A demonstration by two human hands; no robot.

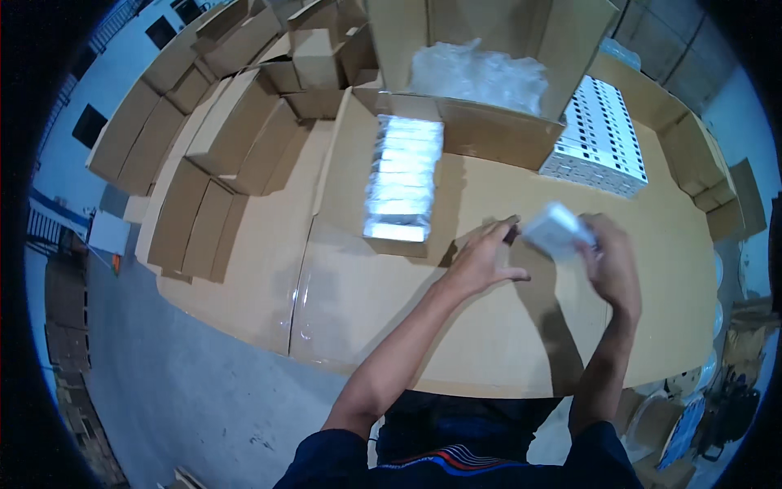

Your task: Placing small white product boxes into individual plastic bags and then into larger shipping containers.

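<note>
**Small white box, held above cardboard-covered table**

Right hand [612,262]: fingers pinch the small white box [556,231], lifted clear of the table [489,342]. Left hand [483,257]: fingers spread, just beside it. Far: wrapped box stack [403,179], open carton [489,90], white box block [599,138] at right.

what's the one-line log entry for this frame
right hand: holds small white box | left hand: open beside it | cardboard table

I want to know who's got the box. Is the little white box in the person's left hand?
No. The small white box sits in the right hand, while the left hand is spread open beside it.
</note>
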